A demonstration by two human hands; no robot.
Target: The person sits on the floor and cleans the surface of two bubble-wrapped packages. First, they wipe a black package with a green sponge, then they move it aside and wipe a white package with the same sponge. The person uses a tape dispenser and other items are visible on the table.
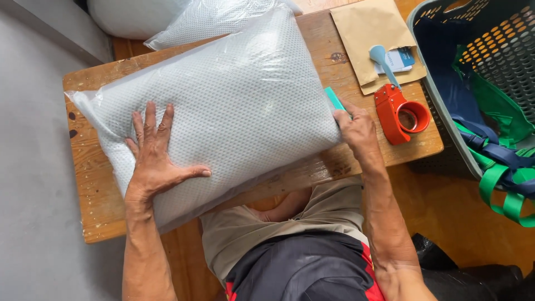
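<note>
The left hand point(153, 161) lies flat and open on the big white pillow in clear plastic point(217, 106), the right hand point(356, 131) pinches its far end, and the slippery bag might slide off the wooden worktop point(95, 195) edge.

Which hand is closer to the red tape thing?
Right. The right hand grips the pillow's edge just beside the red tape dispenser; the left hand presses flat on the pillow's far end.
</note>
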